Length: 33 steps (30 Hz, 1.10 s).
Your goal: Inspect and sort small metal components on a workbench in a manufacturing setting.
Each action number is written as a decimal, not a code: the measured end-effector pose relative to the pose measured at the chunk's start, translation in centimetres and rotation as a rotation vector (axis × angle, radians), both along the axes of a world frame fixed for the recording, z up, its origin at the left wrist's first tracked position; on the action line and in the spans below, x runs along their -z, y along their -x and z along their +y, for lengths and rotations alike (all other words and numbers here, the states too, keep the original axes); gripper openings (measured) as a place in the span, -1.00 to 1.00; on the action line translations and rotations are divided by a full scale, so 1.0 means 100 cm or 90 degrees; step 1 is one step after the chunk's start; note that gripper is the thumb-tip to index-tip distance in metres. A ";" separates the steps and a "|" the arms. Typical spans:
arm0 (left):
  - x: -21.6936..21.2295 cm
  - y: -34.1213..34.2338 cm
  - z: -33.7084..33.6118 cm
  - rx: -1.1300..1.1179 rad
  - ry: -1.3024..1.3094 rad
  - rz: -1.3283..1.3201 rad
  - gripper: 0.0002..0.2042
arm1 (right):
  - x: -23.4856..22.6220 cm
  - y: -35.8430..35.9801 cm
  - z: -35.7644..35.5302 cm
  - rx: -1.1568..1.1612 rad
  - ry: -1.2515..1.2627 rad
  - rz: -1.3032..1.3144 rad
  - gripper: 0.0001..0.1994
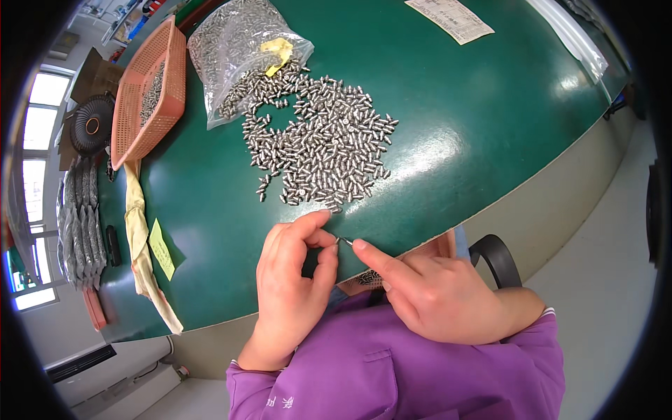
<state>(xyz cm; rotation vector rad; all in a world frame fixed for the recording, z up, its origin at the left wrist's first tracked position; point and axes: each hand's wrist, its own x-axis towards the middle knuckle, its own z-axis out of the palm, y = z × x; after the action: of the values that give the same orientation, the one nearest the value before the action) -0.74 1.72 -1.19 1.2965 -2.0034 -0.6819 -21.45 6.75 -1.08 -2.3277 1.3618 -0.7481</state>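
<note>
Over the near edge of the green table, my left hand [297, 269] pinches a small pointed metal fitting [345, 241] between thumb and fingertip. The index finger of my right hand [437, 290] is stretched out, its tip at the other end of the fitting. The thumb of that hand stays apart below, and the remaining fingers are partly hidden. Just beyond my left fingertips spreads a pile of similar silver fittings [329, 147]. Behind the pile lies a clear plastic bag [241, 42] full of them, its mouth toward the pile, with a yellow scrap [277, 53] on it.
A pink basket [171, 98] with fittings stands at the left, near a black fan [92, 124]. A cream cloth strip [138, 231] and a yellow-green note [161, 248] lie nearer. A paper slip [451, 19] is at the back. Below the table edge, another basket [367, 278] holds small parts.
</note>
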 end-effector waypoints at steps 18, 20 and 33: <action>-0.027 -0.004 0.009 0.085 -0.106 -0.018 -0.61 | -0.006 0.010 0.003 0.005 -0.054 -0.050 -0.39; -0.024 -0.002 0.003 0.056 -0.009 -0.063 -0.70 | -0.011 0.015 0.003 0.037 -0.109 -0.090 -0.39; -0.007 0.014 -0.012 0.018 0.131 -0.122 -0.82 | -0.005 0.015 0.002 0.044 -0.080 -0.087 -0.37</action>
<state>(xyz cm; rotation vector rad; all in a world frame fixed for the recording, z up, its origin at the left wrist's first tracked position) -2.18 0.50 -0.50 1.2509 -2.1834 -0.3633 -22.91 7.00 -0.61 -2.1020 1.3936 -0.8028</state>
